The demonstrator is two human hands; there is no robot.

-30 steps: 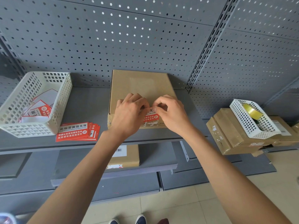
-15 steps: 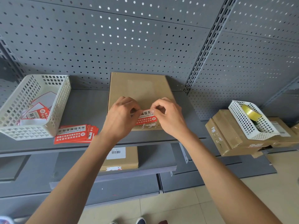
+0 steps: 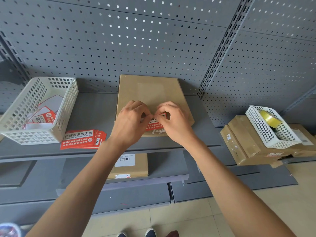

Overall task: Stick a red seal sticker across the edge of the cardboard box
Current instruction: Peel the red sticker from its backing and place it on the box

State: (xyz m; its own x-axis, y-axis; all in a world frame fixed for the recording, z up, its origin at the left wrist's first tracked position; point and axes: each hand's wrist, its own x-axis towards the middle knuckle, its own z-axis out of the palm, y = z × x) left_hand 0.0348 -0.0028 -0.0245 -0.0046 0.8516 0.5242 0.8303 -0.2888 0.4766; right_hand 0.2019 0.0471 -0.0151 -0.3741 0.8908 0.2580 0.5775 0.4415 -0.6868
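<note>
A flat brown cardboard box point(image 3: 150, 93) lies on the grey shelf point(image 3: 95, 108), its near edge toward me. Both hands hover over that near edge and pinch one red seal sticker point(image 3: 153, 124) with white text. My left hand point(image 3: 130, 123) grips the sticker's left end and my right hand point(image 3: 172, 123) grips its right end near the top. The fingers hide much of the sticker. Whether it touches the box top, I cannot tell.
A stack of red seal stickers point(image 3: 82, 139) lies left of the box. A white basket point(image 3: 34, 110) holds peeled backing papers. At right, a second white basket point(image 3: 271, 127) with a yellow tape roll point(image 3: 270, 118) sits on cardboard boxes point(image 3: 248, 142). Another box point(image 3: 130, 165) rests on the lower shelf.
Both hands have drawn the sticker up and back from the box's front face toward its top near edge; my fingertips have come closer together on it.
</note>
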